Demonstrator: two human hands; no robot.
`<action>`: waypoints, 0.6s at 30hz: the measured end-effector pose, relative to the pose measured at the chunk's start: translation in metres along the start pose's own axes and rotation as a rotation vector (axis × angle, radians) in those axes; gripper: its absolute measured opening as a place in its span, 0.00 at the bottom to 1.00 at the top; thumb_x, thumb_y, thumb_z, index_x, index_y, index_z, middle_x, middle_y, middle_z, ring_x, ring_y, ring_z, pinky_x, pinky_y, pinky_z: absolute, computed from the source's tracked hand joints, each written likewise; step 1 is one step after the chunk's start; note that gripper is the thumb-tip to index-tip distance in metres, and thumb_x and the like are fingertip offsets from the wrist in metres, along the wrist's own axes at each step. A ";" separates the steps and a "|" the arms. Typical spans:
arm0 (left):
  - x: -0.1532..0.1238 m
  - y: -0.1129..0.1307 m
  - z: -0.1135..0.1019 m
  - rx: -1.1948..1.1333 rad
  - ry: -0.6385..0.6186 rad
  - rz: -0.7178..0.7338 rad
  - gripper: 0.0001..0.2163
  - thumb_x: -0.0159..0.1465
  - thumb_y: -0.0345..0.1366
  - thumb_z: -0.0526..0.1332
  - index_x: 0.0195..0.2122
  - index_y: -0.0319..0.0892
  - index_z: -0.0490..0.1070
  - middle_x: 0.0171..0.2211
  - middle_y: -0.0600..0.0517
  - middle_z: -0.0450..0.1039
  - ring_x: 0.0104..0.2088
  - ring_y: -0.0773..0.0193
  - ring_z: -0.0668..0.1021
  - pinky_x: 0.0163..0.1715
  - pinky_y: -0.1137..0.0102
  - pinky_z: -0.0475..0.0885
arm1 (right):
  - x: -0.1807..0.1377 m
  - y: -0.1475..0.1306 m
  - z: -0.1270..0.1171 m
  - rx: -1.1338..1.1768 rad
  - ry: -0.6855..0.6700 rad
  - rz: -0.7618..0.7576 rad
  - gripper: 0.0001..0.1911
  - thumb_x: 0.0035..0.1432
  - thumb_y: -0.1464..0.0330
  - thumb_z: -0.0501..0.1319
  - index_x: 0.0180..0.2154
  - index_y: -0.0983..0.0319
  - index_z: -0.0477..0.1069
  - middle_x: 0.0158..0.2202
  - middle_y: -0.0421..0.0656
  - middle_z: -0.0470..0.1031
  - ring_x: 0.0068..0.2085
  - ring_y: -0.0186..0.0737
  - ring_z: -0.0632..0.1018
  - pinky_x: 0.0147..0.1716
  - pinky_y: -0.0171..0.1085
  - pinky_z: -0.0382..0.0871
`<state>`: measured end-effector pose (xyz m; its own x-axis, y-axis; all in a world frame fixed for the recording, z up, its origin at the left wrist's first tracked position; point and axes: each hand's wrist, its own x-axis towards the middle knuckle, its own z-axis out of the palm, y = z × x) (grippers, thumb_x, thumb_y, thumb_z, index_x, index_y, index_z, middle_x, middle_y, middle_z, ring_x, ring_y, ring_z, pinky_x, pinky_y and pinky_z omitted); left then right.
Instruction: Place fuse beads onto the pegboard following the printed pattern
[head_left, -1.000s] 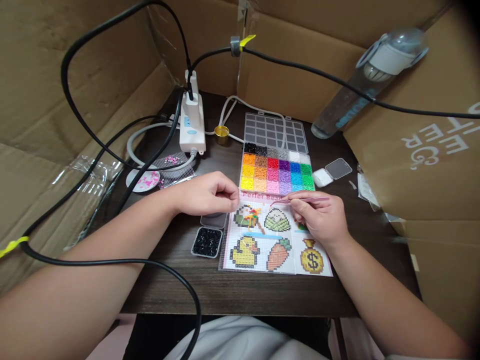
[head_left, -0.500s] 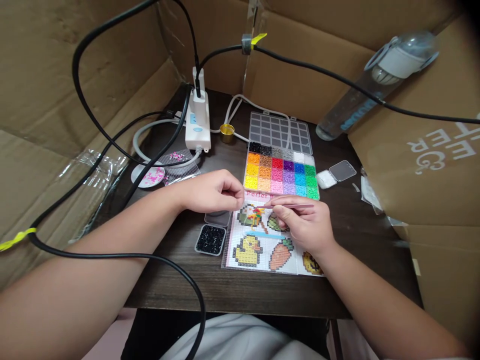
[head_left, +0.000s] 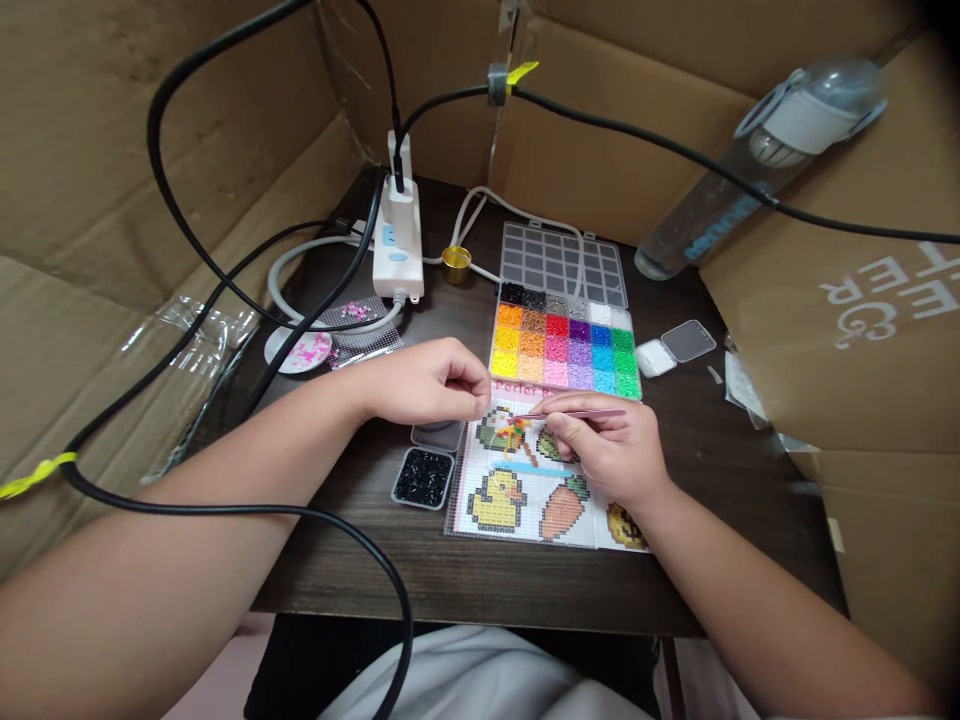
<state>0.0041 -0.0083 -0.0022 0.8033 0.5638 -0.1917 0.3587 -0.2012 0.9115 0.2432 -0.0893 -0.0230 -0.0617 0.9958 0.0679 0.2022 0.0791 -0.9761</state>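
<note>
Pinched in my right hand is a pair of pinkish tweezers, its tip pointing left at a small cluster of orange, green and brown beads. The beads lie over a printed pattern sheet showing a duck, a carrot and other pictures. My left hand is closed, its fingertips at the sheet's upper left; what they hold, if anything, is hidden. Just above the sheet stands a compartment box of coloured beads. Below my left wrist is a small open box of black beads.
A small open box of white beads lies right of the compartment box. Behind are a power strip, a gold cup and a clear bottle. A white dish of pink beads sits left. Black cables cross above my left arm.
The view has shifted very slightly. Both hands stay in nearly the same place, with the tweezers' tip still over the bead cluster.
</note>
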 end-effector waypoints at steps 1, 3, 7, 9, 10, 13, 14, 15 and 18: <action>0.000 0.000 0.000 0.003 0.000 0.001 0.09 0.57 0.38 0.63 0.26 0.38 0.73 0.21 0.55 0.66 0.23 0.69 0.66 0.24 0.74 0.60 | 0.000 0.000 0.000 -0.003 -0.003 0.002 0.06 0.54 0.66 0.70 0.31 0.62 0.84 0.25 0.44 0.81 0.17 0.32 0.71 0.16 0.33 0.68; -0.001 0.000 0.000 0.009 0.002 0.003 0.09 0.57 0.38 0.63 0.26 0.38 0.73 0.21 0.55 0.66 0.23 0.69 0.66 0.24 0.74 0.61 | 0.000 0.000 0.000 -0.001 -0.006 -0.007 0.06 0.54 0.66 0.70 0.31 0.62 0.84 0.26 0.45 0.82 0.17 0.31 0.71 0.15 0.33 0.68; -0.001 0.001 0.000 0.017 0.007 0.006 0.08 0.57 0.38 0.63 0.25 0.38 0.73 0.21 0.55 0.66 0.23 0.69 0.66 0.23 0.74 0.61 | 0.000 0.001 0.000 0.007 -0.001 -0.018 0.05 0.54 0.66 0.71 0.30 0.61 0.84 0.27 0.45 0.83 0.17 0.31 0.71 0.15 0.33 0.68; -0.001 0.001 0.000 0.018 0.009 0.009 0.08 0.57 0.38 0.63 0.26 0.38 0.73 0.21 0.55 0.66 0.23 0.70 0.66 0.23 0.75 0.61 | 0.000 0.002 0.000 0.000 -0.003 -0.008 0.06 0.54 0.65 0.71 0.30 0.61 0.84 0.28 0.45 0.82 0.18 0.31 0.72 0.16 0.34 0.69; -0.001 0.001 0.000 0.018 0.009 0.013 0.08 0.57 0.38 0.63 0.26 0.38 0.73 0.21 0.55 0.66 0.23 0.70 0.66 0.23 0.75 0.61 | 0.000 0.002 0.000 -0.001 -0.003 -0.003 0.06 0.54 0.65 0.71 0.30 0.61 0.84 0.28 0.45 0.83 0.18 0.31 0.72 0.16 0.34 0.69; -0.001 0.001 0.000 0.016 0.006 0.021 0.08 0.58 0.38 0.63 0.25 0.38 0.73 0.21 0.55 0.66 0.23 0.70 0.66 0.23 0.75 0.60 | 0.001 0.002 0.000 0.010 -0.002 0.000 0.06 0.54 0.65 0.71 0.31 0.62 0.84 0.28 0.46 0.83 0.18 0.31 0.72 0.16 0.34 0.69; -0.001 0.001 0.000 0.015 0.006 0.018 0.09 0.57 0.38 0.63 0.25 0.38 0.73 0.21 0.55 0.66 0.23 0.70 0.66 0.23 0.75 0.60 | 0.001 0.001 0.000 0.016 -0.001 0.000 0.06 0.54 0.65 0.71 0.31 0.62 0.84 0.28 0.45 0.82 0.18 0.31 0.72 0.16 0.34 0.68; -0.001 0.001 0.000 0.012 0.005 0.013 0.09 0.57 0.38 0.63 0.25 0.38 0.73 0.21 0.56 0.65 0.23 0.70 0.65 0.23 0.75 0.60 | 0.001 0.001 0.000 0.020 0.000 0.000 0.06 0.54 0.66 0.71 0.31 0.62 0.84 0.27 0.45 0.82 0.18 0.31 0.72 0.16 0.34 0.68; 0.000 0.001 0.000 -0.002 0.003 -0.001 0.09 0.58 0.38 0.64 0.25 0.38 0.73 0.21 0.55 0.66 0.23 0.70 0.66 0.23 0.74 0.60 | 0.001 0.000 0.000 0.027 0.003 0.005 0.05 0.53 0.67 0.71 0.31 0.62 0.84 0.28 0.45 0.83 0.18 0.31 0.72 0.15 0.33 0.68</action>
<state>0.0042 -0.0086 -0.0009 0.8013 0.5667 -0.1919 0.3588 -0.1985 0.9121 0.2431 -0.0885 -0.0228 -0.0582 0.9963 0.0640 0.1763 0.0733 -0.9816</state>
